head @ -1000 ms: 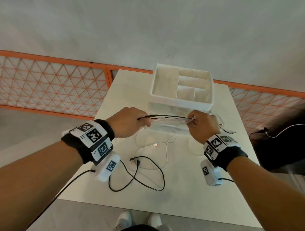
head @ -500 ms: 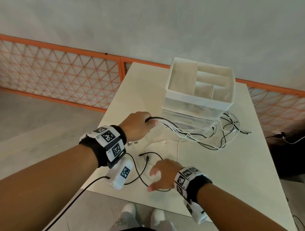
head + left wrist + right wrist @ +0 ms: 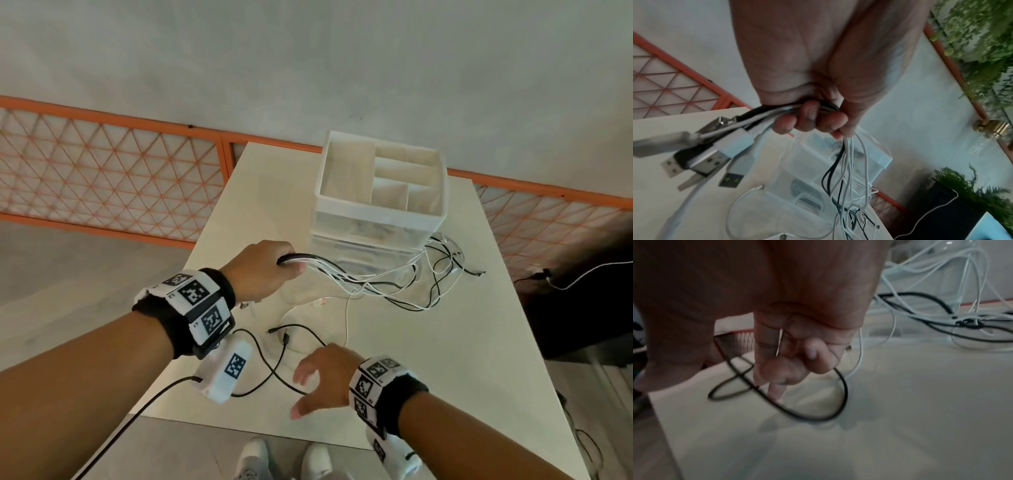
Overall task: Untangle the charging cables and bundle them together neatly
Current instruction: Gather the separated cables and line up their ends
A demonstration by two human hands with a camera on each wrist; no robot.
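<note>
Released from the cable bundle (image 3: 346, 279) the left hand (image 3: 263, 270) grips, right hand (image 3: 325, 380) hovers spread over table (image 3: 445, 359).

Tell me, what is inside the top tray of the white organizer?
The white organizer shows only dividers and bare compartments on top. The near compartments' floors are hidden by its front wall.

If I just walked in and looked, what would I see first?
Probably the left hand, raised over the table and gripping a bunch of black and white cables, their USB plugs sticking out of the fist. The loose ends trail in a messy tangle beside the white organizer box. Nearer, the right hand reaches down over a lone black cable.
</note>
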